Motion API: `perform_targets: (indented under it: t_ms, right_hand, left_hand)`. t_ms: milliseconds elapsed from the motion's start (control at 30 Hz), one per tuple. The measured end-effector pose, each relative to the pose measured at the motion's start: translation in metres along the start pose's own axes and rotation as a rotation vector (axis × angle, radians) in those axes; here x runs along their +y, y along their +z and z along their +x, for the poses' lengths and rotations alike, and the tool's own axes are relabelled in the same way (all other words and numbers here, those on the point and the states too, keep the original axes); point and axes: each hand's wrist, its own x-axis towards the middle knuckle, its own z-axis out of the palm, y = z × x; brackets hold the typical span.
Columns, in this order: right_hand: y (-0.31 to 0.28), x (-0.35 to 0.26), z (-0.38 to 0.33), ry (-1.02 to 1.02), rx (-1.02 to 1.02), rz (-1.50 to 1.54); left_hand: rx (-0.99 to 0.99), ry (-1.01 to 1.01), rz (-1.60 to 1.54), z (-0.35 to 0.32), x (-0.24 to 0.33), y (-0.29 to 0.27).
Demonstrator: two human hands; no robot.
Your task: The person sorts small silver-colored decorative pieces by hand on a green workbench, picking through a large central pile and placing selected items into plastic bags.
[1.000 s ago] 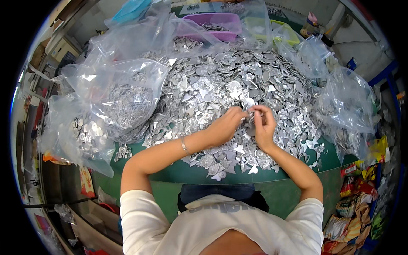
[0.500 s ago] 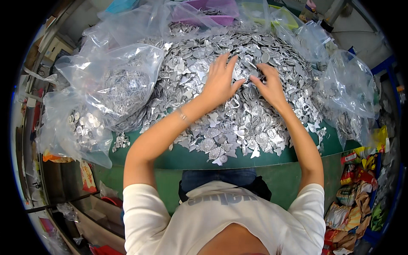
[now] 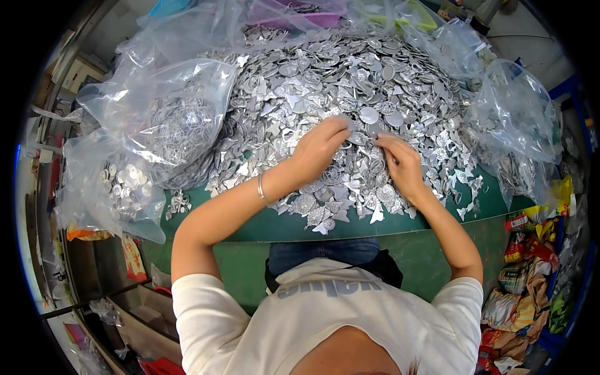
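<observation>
A broad heap of small flat silver metal pieces (image 3: 281, 94), in oval, star and other cut shapes, spreads over the green table (image 3: 262, 231). Over its middle, my left hand (image 3: 320, 149) is closed with its fingers bent together. Whatever lies between those fingertips is too small to make out. My right hand (image 3: 405, 165) is close by on the right, thumb and fingers drawn in towards the left hand. Its fingertips are closed too, and any piece in them is hidden. Just beyond the hands lie two round silver discs (image 3: 369, 115).
Clear plastic bags (image 3: 181, 128) of thin metal parts and of shiny discs (image 3: 129, 178) stand at the left. Another clear bag (image 3: 515, 119) sits at the right. Purple (image 3: 294, 15) and green trays (image 3: 409, 15) are at the back. Colourful packets (image 3: 512, 300) are piled low on the right.
Both hands have come nearer to me, and their spread fingers have closed. Two discs now show beyond them, where the hands were.
</observation>
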Motion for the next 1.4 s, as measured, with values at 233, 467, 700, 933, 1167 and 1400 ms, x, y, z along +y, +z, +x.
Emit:
perform_targets:
  t_ms: [233, 467, 700, 933, 1167, 1400]
  right_hand:
    - [-0.030, -0.001, -0.031, -0.225, -0.194, -0.150]
    - [-0.074, 0.026, -0.038, 0.007, -0.220, -0.357]
    - [-0.038, 0.001, 0.035, -0.121, -0.096, -0.133]
    - [-0.005, 0.041, 0.054, -0.186, -0.106, -0.173]
    - [-0.003, 0.015, 0.044, -0.238, -0.104, -0.291]
    - [-0.005, 0.031, 0.048, 0.044, 0.124, -0.046]
  left_hand:
    - [-0.041, -0.078, -0.020, -0.027, 0.008, -0.022]
    - [-0.077, -0.115, 0.183, 0.002, 0.015, -0.013]
    - [0.034, -0.209, -0.029, 0.000, 0.005, -0.011]
    - [0.219, -0.533, -0.298, -0.003, 0.019, -0.023]
    - [0.270, -1.004, -1.221, -0.008, 0.033, -0.028]
    - [0.188, -1.085, -1.569, -0.033, 0.057, -0.026]
